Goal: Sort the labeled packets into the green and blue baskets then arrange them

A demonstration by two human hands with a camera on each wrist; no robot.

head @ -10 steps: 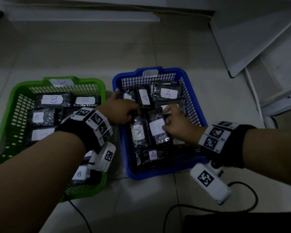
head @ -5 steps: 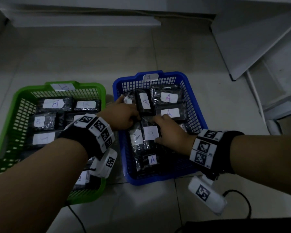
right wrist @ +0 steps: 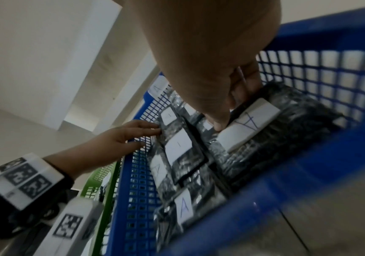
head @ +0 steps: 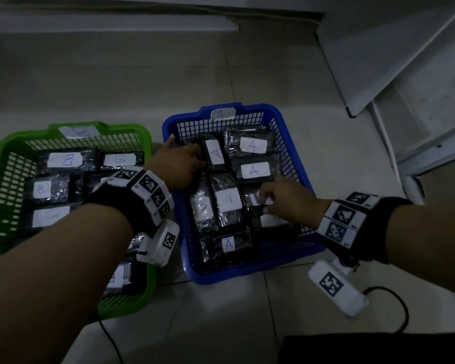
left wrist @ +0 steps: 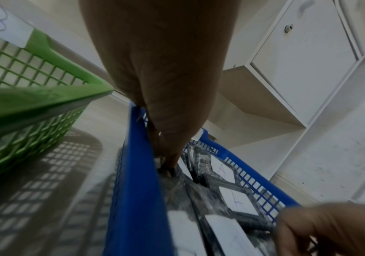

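Observation:
The blue basket (head: 247, 274) marked A holds several black packets with white A labels. Beside it, on the left, the green basket (head: 111, 126) holds packets labelled B. My left hand (head: 179, 164) reaches into the blue basket's back left corner, its straight fingers (right wrist: 148, 129) pressing on the edge of an upright packet (head: 216, 153). At the basket's right side, my right hand (head: 286, 198) pinches the end of an A-labelled packet (right wrist: 247, 128) between thumb and fingers, and that end is tilted up. The right hand hides part of this packet in the head view.
Both baskets stand on a pale tiled floor. A white cabinet (head: 405, 61) stands at the back right. A black cable (head: 402, 308) loops on the floor by my right wrist. A dark object (head: 365, 348) lies at the bottom right edge.
My right hand has moved from the middle packet to the basket's right side and taken hold of a packet's end there. The left hand has stayed at the back left corner.

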